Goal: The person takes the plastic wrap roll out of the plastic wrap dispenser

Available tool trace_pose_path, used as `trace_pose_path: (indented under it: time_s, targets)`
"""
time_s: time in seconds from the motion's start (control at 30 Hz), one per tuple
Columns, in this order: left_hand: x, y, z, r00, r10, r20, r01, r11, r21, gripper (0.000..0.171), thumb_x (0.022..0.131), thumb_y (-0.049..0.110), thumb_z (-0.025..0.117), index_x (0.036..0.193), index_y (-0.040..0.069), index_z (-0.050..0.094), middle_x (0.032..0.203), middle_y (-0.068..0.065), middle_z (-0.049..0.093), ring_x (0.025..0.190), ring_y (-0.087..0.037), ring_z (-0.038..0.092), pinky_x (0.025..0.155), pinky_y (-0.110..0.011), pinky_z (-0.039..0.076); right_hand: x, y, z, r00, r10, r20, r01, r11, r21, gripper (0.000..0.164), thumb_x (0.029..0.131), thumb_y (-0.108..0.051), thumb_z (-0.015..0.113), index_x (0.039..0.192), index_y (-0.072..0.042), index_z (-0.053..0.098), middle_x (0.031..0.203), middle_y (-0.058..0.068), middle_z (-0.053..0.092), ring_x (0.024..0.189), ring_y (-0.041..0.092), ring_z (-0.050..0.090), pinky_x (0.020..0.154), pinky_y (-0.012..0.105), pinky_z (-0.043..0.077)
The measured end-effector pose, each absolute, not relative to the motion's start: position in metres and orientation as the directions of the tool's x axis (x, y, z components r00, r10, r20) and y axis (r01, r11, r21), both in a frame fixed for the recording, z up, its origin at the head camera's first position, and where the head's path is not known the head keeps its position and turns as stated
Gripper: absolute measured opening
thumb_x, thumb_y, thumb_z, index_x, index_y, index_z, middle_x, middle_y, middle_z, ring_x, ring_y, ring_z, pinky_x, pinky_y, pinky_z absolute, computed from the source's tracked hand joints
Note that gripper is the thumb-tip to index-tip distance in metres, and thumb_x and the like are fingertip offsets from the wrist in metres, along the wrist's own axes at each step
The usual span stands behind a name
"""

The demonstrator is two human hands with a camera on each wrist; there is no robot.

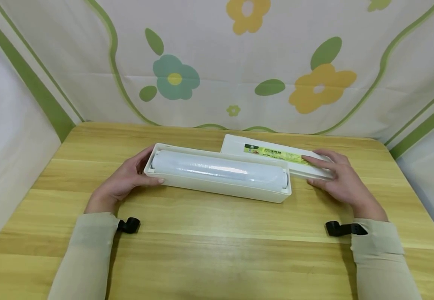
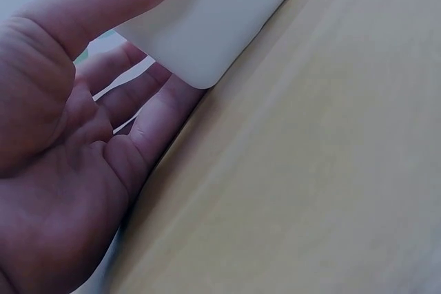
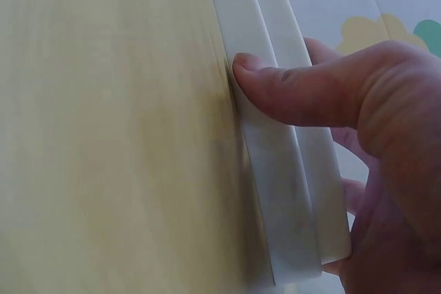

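Observation:
A long white box (image 1: 217,190) stands on the table with its top off, and a roll of cling film (image 1: 220,170) in clear wrap lies inside. My left hand (image 1: 128,177) grips the box's left end, thumb on the front wall and fingers round the far side. In the left wrist view, fingers pass behind the box's corner (image 2: 200,53). Behind and to the right lies the white lid (image 1: 235,143) with a green and yellow label (image 1: 277,154). My right hand (image 1: 338,177) holds the lid's right end, the thumb pressed on its near edge (image 3: 275,191).
The wooden table (image 1: 217,258) runs up to a white cloth backdrop (image 1: 217,54) printed with flowers and leaves. White cloth also hangs at both sides. Each wrist wears a black strap mount (image 1: 129,225).

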State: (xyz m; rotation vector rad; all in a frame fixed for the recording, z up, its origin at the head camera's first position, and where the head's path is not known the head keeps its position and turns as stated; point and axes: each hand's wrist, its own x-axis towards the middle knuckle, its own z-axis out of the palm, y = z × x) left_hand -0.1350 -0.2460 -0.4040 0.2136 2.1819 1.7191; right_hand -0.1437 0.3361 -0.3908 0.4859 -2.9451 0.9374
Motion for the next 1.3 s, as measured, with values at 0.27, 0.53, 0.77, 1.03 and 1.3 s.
trace_pose_path:
  time_s: [0.27, 0.53, 0.77, 1.03, 1.3]
  targets:
    - [-0.135, -0.245, -0.403, -0.93, 0.317, -0.185, -0.108, 0.246, 0.963, 0.104, 0.088, 0.007, 0.089, 0.171, 0.03, 0.03, 0.174, -0.002, 0.032, 0.153, -0.024, 0.033, 0.107, -0.011, 0.041, -0.148, 0.336, -0.391, -0.943, -0.316, 0.1, -0.315, 0.762, -0.565, 0.065, 0.091, -0.011, 0.086, 0.152, -0.016, 0.064, 0.165, 0.023, 0.042, 0.159, 0.056, 0.019, 0.119, 0.083, 0.018]
    - [-0.134, -0.244, -0.403, -0.933, 0.319, -0.164, -0.085, 0.248, 0.965, 0.103, 0.087, 0.007, 0.09, 0.17, 0.028, 0.033, 0.168, -0.003, 0.038, 0.147, -0.024, 0.038, 0.107, -0.013, 0.043, -0.149, 0.334, -0.391, -0.931, -0.334, 0.146, -0.359, 0.775, -0.52, 0.065, 0.09, -0.01, 0.086, 0.151, -0.016, 0.064, 0.164, 0.024, 0.044, 0.16, 0.059, 0.012, 0.123, 0.081, 0.003]
    - [-0.135, -0.242, -0.405, -0.935, 0.322, -0.15, -0.067, 0.255, 0.965, 0.102, 0.087, 0.007, 0.09, 0.17, 0.028, 0.035, 0.166, -0.003, 0.041, 0.144, -0.025, 0.041, 0.107, -0.014, 0.044, -0.148, 0.334, -0.39, -0.931, -0.337, 0.14, -0.36, 0.784, -0.505, 0.066, 0.091, -0.009, 0.085, 0.152, -0.016, 0.063, 0.165, 0.024, 0.044, 0.156, 0.06, 0.02, 0.121, 0.081, 0.009]
    - [-0.135, -0.242, -0.406, -0.934, 0.322, -0.158, -0.074, 0.256, 0.964, 0.103, 0.087, 0.007, 0.09, 0.17, 0.027, 0.034, 0.167, -0.004, 0.04, 0.145, -0.024, 0.04, 0.107, -0.014, 0.043, -0.146, 0.331, -0.388, -0.94, -0.306, 0.148, -0.338, 0.795, -0.503, 0.067, 0.088, -0.008, 0.087, 0.15, -0.015, 0.065, 0.166, 0.027, 0.042, 0.159, 0.06, 0.014, 0.122, 0.082, 0.006]
    - [-0.137, -0.243, -0.408, -0.935, 0.314, -0.166, -0.087, 0.251, 0.964, 0.103, 0.086, 0.008, 0.091, 0.17, 0.029, 0.034, 0.167, -0.002, 0.04, 0.147, -0.023, 0.039, 0.107, -0.013, 0.042, -0.144, 0.318, -0.373, -0.935, -0.274, 0.226, -0.353, 0.782, -0.514, 0.072, 0.087, -0.016, 0.09, 0.153, -0.012, 0.061, 0.158, 0.03, 0.05, 0.152, 0.058, 0.032, 0.118, 0.08, 0.025]
